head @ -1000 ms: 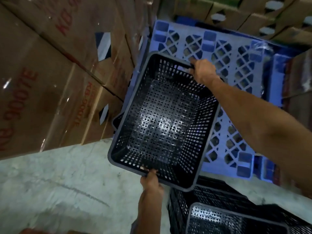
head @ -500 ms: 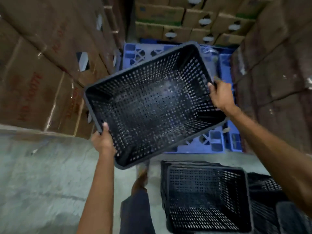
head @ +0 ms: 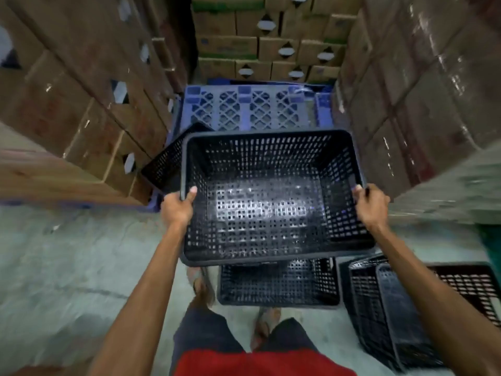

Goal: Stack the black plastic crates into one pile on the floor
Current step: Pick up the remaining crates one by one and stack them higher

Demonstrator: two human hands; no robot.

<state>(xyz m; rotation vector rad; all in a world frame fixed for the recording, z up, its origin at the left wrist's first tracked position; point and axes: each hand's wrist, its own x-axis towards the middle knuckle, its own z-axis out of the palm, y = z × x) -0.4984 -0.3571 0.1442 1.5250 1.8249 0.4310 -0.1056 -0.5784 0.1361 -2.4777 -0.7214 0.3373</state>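
Note:
I hold a black perforated plastic crate [head: 271, 196] level in the air, open side up. My left hand [head: 177, 207] grips its left rim, thumb over the edge. My right hand [head: 370, 206] grips the right rim. Directly below it on the floor stands another black crate [head: 279, 284], partly hidden by the held one. Several more black crates [head: 406, 308] lie tilted on the floor at the right. One further black crate [head: 165, 166] leans at the left against the pallet.
A blue plastic pallet [head: 252, 109] lies ahead on the concrete floor [head: 67, 267]. Tall stacks of cardboard boxes [head: 81, 90] wall in the left, back and right. My feet and legs stand just behind the floor crate.
I have turned the crate from tilted to level and brought it down and toward me, over the crate on the floor. Both hands have kept hold of its rims.

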